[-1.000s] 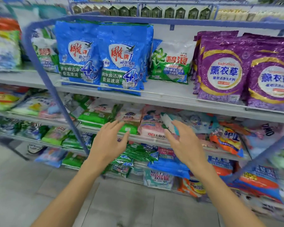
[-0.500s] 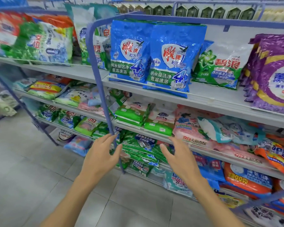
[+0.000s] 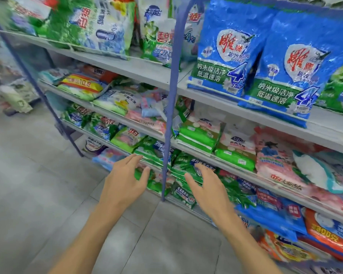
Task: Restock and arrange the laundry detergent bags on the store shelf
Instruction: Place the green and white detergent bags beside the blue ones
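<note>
Head view. The left hand (image 3: pixel 125 184) and the right hand (image 3: pixel 210 188) are reaching toward the lower tiers of a grey metal store shelf (image 3: pixel 147 71), one on each side of a blue upright shelf post (image 3: pixel 171 95). Both hands are holding nothing; the fingers of each are lying extended and slightly spread, with the thumbs angled inward toward the post. The right fingertips (image 3: pixel 203 168) are overlapping a crinkled green plastic detergent bag with a dark blue label (image 3: pixel 183 162), which is lying flat on a low tier just right of the post; motion blur is hiding whether they are touching it. The left fingertips (image 3: pixel 136 158) are hovering near the front edge of the neighbouring green bags. Behind the hands, grey floor tiles (image 3: pixel 38 194) are leaving open room to the left. On the upper tier, two glossy blue detergent bags with red lettering (image 3: pixel 226 56) are standing upright side by side, their lower edges overhanging the shelf lip.
</note>
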Demonstrator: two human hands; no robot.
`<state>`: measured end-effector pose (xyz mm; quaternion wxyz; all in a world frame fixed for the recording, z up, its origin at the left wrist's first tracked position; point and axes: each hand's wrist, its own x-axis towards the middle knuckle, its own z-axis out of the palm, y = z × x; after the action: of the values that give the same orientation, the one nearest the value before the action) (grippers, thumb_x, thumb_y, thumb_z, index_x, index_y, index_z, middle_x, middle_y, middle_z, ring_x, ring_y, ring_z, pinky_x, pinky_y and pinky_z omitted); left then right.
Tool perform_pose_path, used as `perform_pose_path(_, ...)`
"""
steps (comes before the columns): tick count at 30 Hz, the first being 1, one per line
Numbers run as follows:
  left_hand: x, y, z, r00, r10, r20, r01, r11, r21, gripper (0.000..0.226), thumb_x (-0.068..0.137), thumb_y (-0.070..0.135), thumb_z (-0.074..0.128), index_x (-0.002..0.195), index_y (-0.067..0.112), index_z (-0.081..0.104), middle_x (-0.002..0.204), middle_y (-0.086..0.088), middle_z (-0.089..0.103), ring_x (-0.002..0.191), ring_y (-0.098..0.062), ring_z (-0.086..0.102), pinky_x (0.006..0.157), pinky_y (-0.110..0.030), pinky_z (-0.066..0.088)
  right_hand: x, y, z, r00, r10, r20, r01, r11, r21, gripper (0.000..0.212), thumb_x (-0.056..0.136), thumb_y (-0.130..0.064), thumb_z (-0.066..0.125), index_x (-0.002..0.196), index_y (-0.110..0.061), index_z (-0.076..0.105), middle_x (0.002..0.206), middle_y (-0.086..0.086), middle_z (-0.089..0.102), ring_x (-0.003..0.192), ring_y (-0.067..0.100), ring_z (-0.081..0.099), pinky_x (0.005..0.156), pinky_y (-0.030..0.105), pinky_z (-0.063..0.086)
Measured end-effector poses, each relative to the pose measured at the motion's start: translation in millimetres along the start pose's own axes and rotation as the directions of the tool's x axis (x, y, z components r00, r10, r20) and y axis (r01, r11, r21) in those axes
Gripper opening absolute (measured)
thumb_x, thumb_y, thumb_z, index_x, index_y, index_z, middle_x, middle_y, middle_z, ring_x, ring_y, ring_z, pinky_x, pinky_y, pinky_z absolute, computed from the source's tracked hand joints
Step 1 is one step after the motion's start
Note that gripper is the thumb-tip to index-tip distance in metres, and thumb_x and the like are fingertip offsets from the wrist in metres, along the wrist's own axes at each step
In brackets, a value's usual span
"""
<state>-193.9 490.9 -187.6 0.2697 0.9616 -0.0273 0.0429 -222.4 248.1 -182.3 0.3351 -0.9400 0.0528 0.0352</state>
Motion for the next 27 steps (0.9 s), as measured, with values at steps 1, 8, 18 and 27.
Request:
perform_pose_path(1, 6, -4, 0, 1.000, -0.001, -0.003, 0.001, 1.000, -0.006, 0.058, 0.095, 0.055, 0.051, 0.137, 0.015, 0.061, 0.137, 0.000, 0.064, 0.130, -0.020, 0.055, 0.104, -0.043, 0.051, 7, -7, 5, 1.000, -0.011, 0.005, 0.011, 1.000, -0.001, 0.066, 0.102, -0.059, 0.046, 0.157, -0.024, 0.037, 0.160, -0.007, 0.041, 0.146, 0.011, 0.036, 0.118, 0.035, 0.033)
perform_pose_path(8, 63, -43, -3, 0.999, -0.043, 0.033, 0.042, 0.999, 0.014, 0.057, 0.098, 0.055, 0.050, 0.143, 0.021, 0.055, 0.146, 0.005, 0.056, 0.137, -0.017, 0.048, 0.108, -0.043, 0.048, 79, -42, 39, 0.999, -0.027, 0.024, 0.027, 1.000, 0.005, 0.061, 0.102, -0.056, 0.049, 0.154, -0.026, 0.040, 0.156, -0.009, 0.045, 0.142, 0.011, 0.041, 0.110, 0.033, 0.038)
perform_pose_path(18, 162, -85, -1, 0.991, -0.079, 0.104, 0.075, 0.996, 0.047, 0.056, 0.101, 0.046, 0.051, 0.150, 0.020, 0.047, 0.156, 0.002, 0.045, 0.146, -0.019, 0.036, 0.119, -0.035, 0.028, 185, -88, 103, 0.994, -0.061, 0.086, 0.044, 0.982, 0.182, 0.066, 0.104, -0.046, 0.053, 0.161, -0.025, 0.026, 0.164, -0.007, 0.032, 0.150, 0.010, 0.028, 0.115, 0.028, 0.029)
perform_pose_path(27, 255, -145, 13, 0.975, 0.131, 0.181, -0.125, 0.991, -0.041, 0.059, 0.095, 0.045, 0.054, 0.141, 0.009, 0.058, 0.149, -0.010, 0.053, 0.141, -0.028, 0.044, 0.119, -0.039, 0.030, 269, -109, 151, 0.970, 0.152, -0.189, -0.115, 0.974, 0.194, 0.068, 0.105, -0.033, 0.054, 0.161, -0.015, 0.021, 0.165, 0.005, 0.028, 0.151, 0.021, 0.029, 0.121, 0.040, 0.031)
